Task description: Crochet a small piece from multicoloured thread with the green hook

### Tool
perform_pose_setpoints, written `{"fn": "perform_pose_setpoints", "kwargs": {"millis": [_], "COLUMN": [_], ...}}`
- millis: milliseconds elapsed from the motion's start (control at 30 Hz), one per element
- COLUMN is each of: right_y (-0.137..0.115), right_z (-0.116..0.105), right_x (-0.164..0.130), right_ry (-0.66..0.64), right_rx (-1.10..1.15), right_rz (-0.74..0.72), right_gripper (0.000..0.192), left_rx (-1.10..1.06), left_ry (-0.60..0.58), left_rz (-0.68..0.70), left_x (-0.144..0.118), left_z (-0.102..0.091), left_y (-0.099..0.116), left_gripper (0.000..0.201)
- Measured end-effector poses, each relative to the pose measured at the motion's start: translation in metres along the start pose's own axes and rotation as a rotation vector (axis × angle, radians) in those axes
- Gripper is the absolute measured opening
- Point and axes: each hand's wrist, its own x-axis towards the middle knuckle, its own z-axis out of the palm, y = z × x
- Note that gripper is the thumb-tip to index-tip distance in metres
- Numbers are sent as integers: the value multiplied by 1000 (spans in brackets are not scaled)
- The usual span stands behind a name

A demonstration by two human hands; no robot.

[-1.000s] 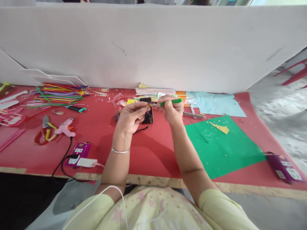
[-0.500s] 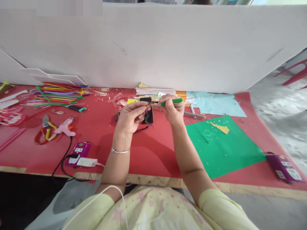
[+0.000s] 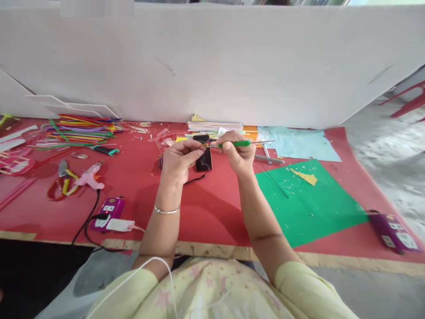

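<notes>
Green-handled tool (image 3: 236,143) sits between the hands: right hand (image 3: 239,153) closed round it, tip toward small multicoloured strands (image 3: 205,144) that left hand (image 3: 180,160) pinches, likely to steady them. Phone (image 3: 203,160) lies under the gap; green sheet (image 3: 312,204) nearer, right of right hand.

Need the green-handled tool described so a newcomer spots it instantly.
On the red-covered table, find the black rectangular phone near the picture's middle, then the bare right hand to its right in view. That hand holds the slim green-handled tool, roughly level. Unlike the rough grey rod below it in view, it has a bright green grip with a thin straight shaft.
</notes>
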Motion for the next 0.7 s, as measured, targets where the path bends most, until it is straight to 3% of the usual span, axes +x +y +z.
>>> {"fn": "perform_pose_setpoints", "kwargs": {"millis": [700], "right_y": [5], "right_z": [0], "right_x": [0], "right_ry": [25], "right_rx": [-53], "right_rz": [-58], "right_gripper": [26], "left_rx": [-45], "left_ry": [-24], "left_rz": [-11], "left_x": [2], "left_z": [-1], "left_y": [0], "left_gripper": [19]}}
